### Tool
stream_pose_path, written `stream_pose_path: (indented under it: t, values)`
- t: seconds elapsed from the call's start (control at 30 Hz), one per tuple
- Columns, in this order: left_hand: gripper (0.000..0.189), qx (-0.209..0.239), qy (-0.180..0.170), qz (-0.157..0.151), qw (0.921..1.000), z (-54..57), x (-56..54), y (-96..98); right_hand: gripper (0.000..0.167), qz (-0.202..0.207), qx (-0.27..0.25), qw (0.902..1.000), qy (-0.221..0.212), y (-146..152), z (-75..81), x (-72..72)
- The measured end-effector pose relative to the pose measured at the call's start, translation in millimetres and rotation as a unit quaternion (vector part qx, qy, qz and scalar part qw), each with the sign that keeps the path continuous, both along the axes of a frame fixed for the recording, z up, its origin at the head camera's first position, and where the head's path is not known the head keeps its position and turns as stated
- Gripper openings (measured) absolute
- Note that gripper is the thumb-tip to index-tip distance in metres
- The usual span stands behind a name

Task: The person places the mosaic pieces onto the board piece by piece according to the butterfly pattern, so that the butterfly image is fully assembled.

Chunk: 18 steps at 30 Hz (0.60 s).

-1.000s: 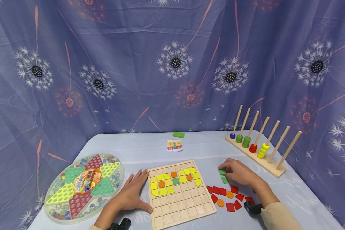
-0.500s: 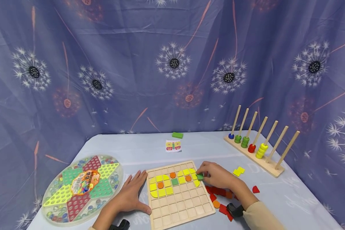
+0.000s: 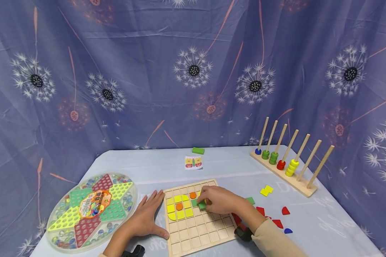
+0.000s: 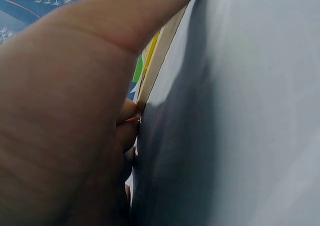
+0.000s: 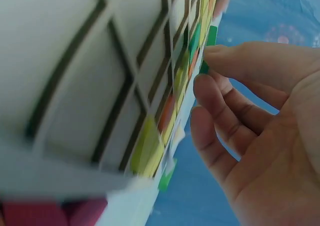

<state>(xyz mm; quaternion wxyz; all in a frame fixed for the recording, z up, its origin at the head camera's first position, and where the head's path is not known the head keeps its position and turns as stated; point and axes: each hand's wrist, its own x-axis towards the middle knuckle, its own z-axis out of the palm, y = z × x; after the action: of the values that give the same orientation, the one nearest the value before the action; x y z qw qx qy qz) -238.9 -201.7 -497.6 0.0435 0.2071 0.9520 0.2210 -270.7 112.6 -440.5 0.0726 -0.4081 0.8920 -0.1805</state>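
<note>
In the head view, my right hand [image 3: 220,200] is over the wooden grid board [image 3: 193,235], pinching a green square tile [image 3: 202,205] between thumb and fingers. That tile is just right of another green square [image 3: 194,203] lying in the grid; whether it touches the board, I cannot tell. Yellow tiles [image 3: 180,215] and orange round tiles [image 3: 179,206] fill cells in the upper rows, the right-hand ones partly hidden by my hand. My left hand [image 3: 148,217] rests with spread fingers by the board's left edge, fingertips and thumb against it.
Loose red [image 3: 285,211], green [image 3: 250,200], yellow [image 3: 266,190] and blue [image 3: 288,231] tiles lie right of the board. A butterfly picture card [image 3: 193,162] and green block [image 3: 198,150] are behind it. A marble game board [image 3: 93,212] stands left, a peg stacker [image 3: 283,174] back right.
My right hand has picked up a green tile from the right of the board and carried it left over the grid. The left hand has stayed in place.
</note>
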Motion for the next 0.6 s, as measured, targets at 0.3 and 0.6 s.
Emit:
stream_pose_path:
  t: [0.3, 0.6]
  values:
    - [0.143, -0.001, -0.002, -0.002, 1.0000, -1.1, -0.7, 1.3, 0.033, 0.012, 0.022, 0.9997, 0.004, -16, -9.1, 3.7]
    - [0.143, -0.002, -0.004, 0.005, 1.0000, -0.2, 0.0, 1.3, 0.022, -0.015, 0.034, 0.9983, 0.045, -18, -11.3, 5.0]
